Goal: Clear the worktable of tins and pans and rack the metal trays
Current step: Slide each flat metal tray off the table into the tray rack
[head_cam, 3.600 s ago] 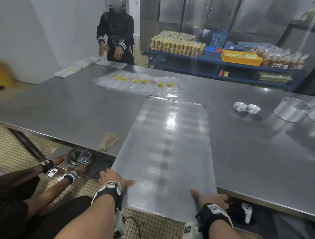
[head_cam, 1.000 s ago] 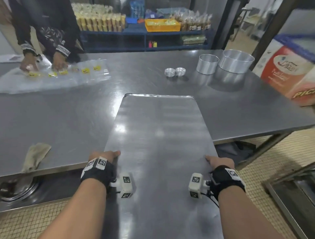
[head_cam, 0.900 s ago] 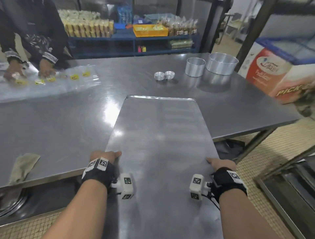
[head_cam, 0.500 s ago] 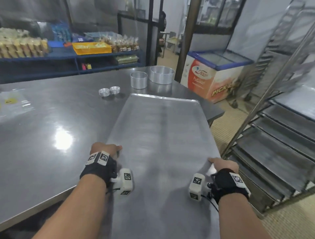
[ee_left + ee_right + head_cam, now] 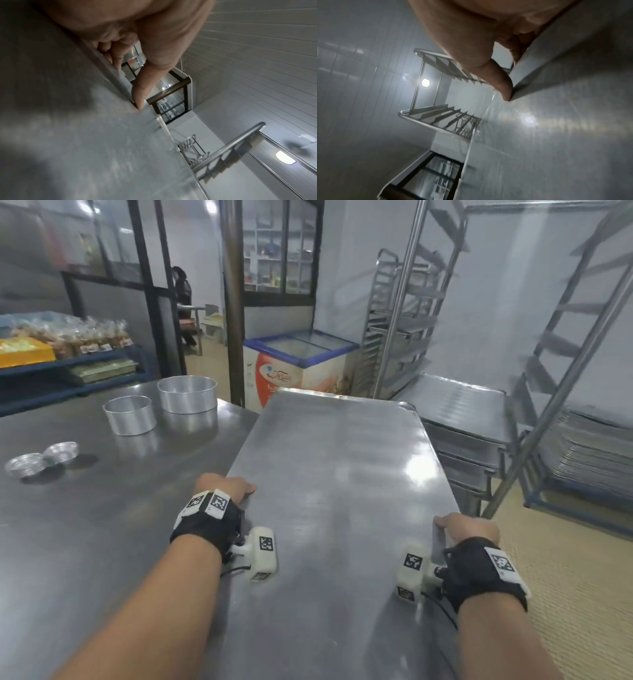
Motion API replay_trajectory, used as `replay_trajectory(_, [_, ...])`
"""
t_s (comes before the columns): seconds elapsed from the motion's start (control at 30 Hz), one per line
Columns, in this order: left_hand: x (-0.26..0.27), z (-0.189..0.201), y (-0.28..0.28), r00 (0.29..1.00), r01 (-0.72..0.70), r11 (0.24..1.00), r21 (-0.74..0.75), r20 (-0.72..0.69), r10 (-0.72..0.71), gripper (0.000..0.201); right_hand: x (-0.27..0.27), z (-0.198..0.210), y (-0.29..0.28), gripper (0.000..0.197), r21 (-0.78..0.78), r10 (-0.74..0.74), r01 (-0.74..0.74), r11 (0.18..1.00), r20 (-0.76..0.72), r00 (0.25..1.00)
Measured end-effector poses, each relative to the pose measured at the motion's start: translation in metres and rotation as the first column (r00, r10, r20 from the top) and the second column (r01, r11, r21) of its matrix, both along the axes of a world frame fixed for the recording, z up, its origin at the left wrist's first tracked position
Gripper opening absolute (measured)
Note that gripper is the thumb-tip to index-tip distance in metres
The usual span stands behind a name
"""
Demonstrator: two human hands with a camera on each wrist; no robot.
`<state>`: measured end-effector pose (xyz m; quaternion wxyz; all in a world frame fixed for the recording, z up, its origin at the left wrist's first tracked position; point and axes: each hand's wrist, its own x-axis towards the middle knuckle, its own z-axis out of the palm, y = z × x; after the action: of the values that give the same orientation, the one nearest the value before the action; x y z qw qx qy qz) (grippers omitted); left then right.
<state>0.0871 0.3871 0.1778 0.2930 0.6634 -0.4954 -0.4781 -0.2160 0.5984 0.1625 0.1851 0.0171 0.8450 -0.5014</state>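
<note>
I carry a large flat metal tray [image 5: 335, 491] level in front of me. My left hand [image 5: 226, 491] grips its left edge, thumb on top and fingers curled beneath, as the left wrist view shows [image 5: 140, 83]. My right hand [image 5: 469, 529] grips the right edge the same way [image 5: 501, 83]. The tray's far end points at a tray rack [image 5: 455, 419] ahead on the right. Two round cake tins [image 5: 186, 393] [image 5: 129, 415] and two small foil tins [image 5: 41, 460] stand on the worktable [image 5: 102, 508] to my left.
A taller rack [image 5: 582, 392] stands at the right with stacked trays low down. A chest freezer [image 5: 298, 371] and a dark pillar [image 5: 233, 302] lie beyond the table. Blue shelves [image 5: 68, 364] with packaged goods are far left. Someone sits far back [image 5: 181, 292].
I have turned right with the tray; it has left the worktable and now points toward the racks. Both hands keep their grip on its edges.
</note>
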Motion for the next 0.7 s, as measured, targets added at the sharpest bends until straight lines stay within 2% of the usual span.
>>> replay_trajectory(0.07, [-0.029, 0.009, -0.003, 0.998, 0.058, 0.998, -0.036, -0.002, -0.058, 0.039, -0.017, 0.005, 0.012, 0.039, -0.039, -0.046, 0.046, 0.998, -0.013, 0.999])
replay_trajectory(0.23, [-0.092, 0.025, -0.007, 0.979, 0.203, 0.976, -0.076, 0.009, -0.203, 0.030, -0.054, 0.020, 0.035, 0.043, -0.069, -0.161, 0.161, 0.985, 0.002, 0.987])
replay_trajectory(0.33, [-0.126, 0.027, -0.012, 0.963, 0.269, 0.959, -0.085, 0.017, -0.268, 0.035, -0.072, 0.029, 0.047, 0.041, -0.061, -0.207, 0.205, 0.977, -0.022, 0.978])
replay_trajectory(0.43, [-0.160, 0.026, -0.018, 0.954, 0.299, 0.951, -0.084, -0.009, -0.301, 0.031, -0.095, 0.035, 0.055, 0.041, -0.055, -0.239, 0.237, 0.970, -0.038, 0.970])
replay_trajectory(0.53, [-0.195, 0.023, -0.028, 0.942, 0.332, 0.940, -0.076, -0.018, -0.334, 0.044, -0.115, 0.038, 0.056, 0.036, -0.052, -0.271, 0.269, 0.962, -0.045, 0.961])
replay_trajectory(0.63, [-0.230, 0.017, -0.048, 0.931, 0.361, 0.931, -0.044, -0.030, -0.363, 0.028, -0.136, 0.037, 0.049, 0.041, -0.060, -0.300, 0.296, 0.953, -0.062, 0.952])
replay_trajectory(0.7, [-0.253, 0.011, -0.064, 0.924, 0.380, 0.924, -0.052, -0.021, -0.381, 0.035, -0.150, 0.037, 0.040, 0.045, -0.058, -0.296, 0.293, 0.954, -0.053, 0.954])
